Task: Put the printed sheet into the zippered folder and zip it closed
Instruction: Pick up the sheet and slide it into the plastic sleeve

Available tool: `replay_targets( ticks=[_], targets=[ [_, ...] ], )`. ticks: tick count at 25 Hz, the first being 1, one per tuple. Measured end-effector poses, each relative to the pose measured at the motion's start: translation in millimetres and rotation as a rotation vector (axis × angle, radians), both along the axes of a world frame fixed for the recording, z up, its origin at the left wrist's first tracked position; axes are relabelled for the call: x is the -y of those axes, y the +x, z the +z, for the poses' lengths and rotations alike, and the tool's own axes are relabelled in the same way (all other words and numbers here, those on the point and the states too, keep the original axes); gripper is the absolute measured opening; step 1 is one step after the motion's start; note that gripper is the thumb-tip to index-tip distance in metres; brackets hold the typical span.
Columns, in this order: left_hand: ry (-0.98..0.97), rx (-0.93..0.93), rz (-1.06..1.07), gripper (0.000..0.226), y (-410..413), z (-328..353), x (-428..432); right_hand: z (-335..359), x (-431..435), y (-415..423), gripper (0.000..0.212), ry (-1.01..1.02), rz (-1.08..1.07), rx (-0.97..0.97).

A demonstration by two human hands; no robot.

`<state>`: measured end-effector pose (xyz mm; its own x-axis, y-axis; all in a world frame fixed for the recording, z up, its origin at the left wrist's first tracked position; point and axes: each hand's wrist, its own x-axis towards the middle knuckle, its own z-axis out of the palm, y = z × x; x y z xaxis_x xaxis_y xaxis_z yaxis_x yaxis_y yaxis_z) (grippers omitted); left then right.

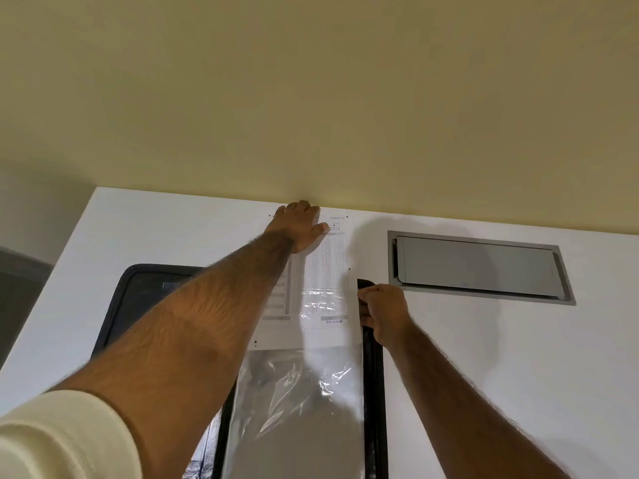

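A black zippered folder point(375, 392) lies open on the white table point(484, 357), with clear plastic sleeves point(297, 402) inside. The printed sheet point(328, 271) has its near part under the clear plastic and its far end sticking out toward the wall. My left hand point(301, 224) lies flat on the sheet's far end, fingers spread. My right hand point(382, 311) pinches the folder's black right edge near its far corner. My left forearm hides much of the folder's left half point(138, 288).
A grey metal cable hatch point(477, 267) is set flush in the table at the right, beyond my right hand. A yellow wall point(311, 98) rises directly behind the table's far edge. A dark grey thing point(17, 288) stands beside the table at the left.
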<state>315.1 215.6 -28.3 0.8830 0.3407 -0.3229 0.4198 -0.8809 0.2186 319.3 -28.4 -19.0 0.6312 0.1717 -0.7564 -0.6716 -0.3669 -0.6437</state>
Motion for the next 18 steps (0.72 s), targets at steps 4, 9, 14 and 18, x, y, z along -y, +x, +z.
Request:
replay_targets(
  ticks=[4,9,14,18],
  targets=[
    [-0.012,0.015,0.035,0.055,-0.1,3.3,-1.6,-2.6,-1.7,-4.2,0.014,-0.035,0.013,0.066],
    [-0.153,-0.003,0.113,0.055,-4.8,11.8,6.5,0.6,-5.5,-7.9,0.018,-0.056,-0.003,0.096],
    [-0.195,-0.07,0.112,0.064,-26.3,23.2,20.1,-0.1,-12.1,-14.1,0.022,-0.06,-0.035,0.124],
    [-0.274,-0.006,0.145,0.059,-52.1,28.3,36.9,-1.4,-16.1,-15.2,0.019,-0.052,-0.068,0.116]
  ],
)
